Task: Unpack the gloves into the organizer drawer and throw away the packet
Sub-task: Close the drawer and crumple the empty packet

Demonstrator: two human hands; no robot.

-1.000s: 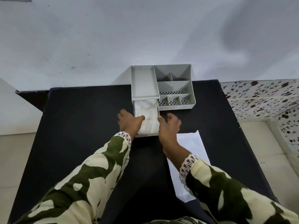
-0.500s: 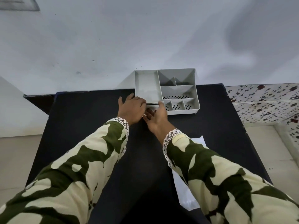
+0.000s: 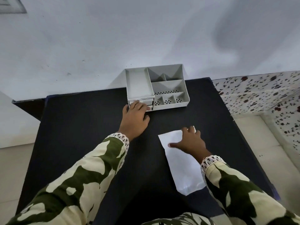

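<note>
A grey plastic organizer (image 3: 168, 88) stands at the far edge of the black table (image 3: 81, 127), against the wall. Its drawer (image 3: 148, 103) at the lower left is pushed in, and the gloves are hidden inside. My left hand (image 3: 134, 119) lies flat in front of the drawer, fingertips touching its face. The flat white packet (image 3: 180, 166) lies on the table to the right. My right hand (image 3: 188, 142) rests on the packet's far end with fingers spread, the packet's corner slightly lifted under the fingertips.
The organizer's top has one long tray and several smaller perforated compartments, all bare. A white wall rises behind the table. To the right is a speckled tiled ledge (image 3: 259, 93) and a pale floor (image 3: 263, 143) below it.
The drawer with the gloves went from pulled out to pushed in. My right hand then left the drawer and moved back right onto the white packet. My left hand stays at the drawer front.
</note>
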